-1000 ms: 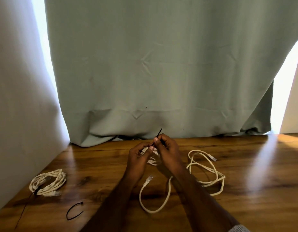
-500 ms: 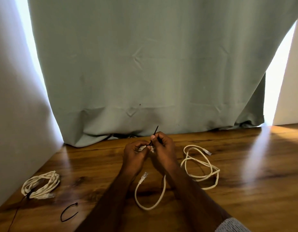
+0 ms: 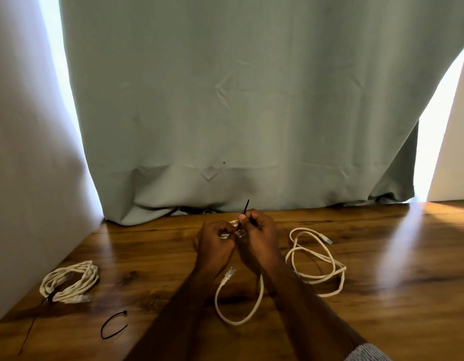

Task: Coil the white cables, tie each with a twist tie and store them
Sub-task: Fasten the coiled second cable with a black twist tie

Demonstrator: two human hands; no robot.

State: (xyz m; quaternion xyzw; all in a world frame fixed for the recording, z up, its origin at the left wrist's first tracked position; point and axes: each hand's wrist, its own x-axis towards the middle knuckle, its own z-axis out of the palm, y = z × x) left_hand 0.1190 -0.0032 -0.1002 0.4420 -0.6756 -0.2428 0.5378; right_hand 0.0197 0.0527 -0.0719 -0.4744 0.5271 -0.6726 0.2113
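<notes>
My left hand (image 3: 215, 246) grips a small bundle of white cable (image 3: 232, 226), mostly hidden between both hands above the wooden table (image 3: 382, 295). My right hand (image 3: 257, 237) pinches a thin black tie (image 3: 244, 210) whose tip sticks up past my fingers. A loose end of that cable with a clear plug (image 3: 229, 273) hangs down and loops on the table (image 3: 241, 312). Another uncoiled white cable (image 3: 316, 259) lies to the right. A coiled, tied white cable (image 3: 69, 281) rests at the far left.
A spare black tie (image 3: 113, 326) lies curved near the front left. A long thin black tail (image 3: 30, 332) trails from the tied coil toward the table's edge. A grey-green curtain (image 3: 238, 113) hangs along the back; a white wall (image 3: 25, 152) bounds the left.
Both hands stay together on the bundle and tie with little movement. The view shifts slightly as my head moves.
</notes>
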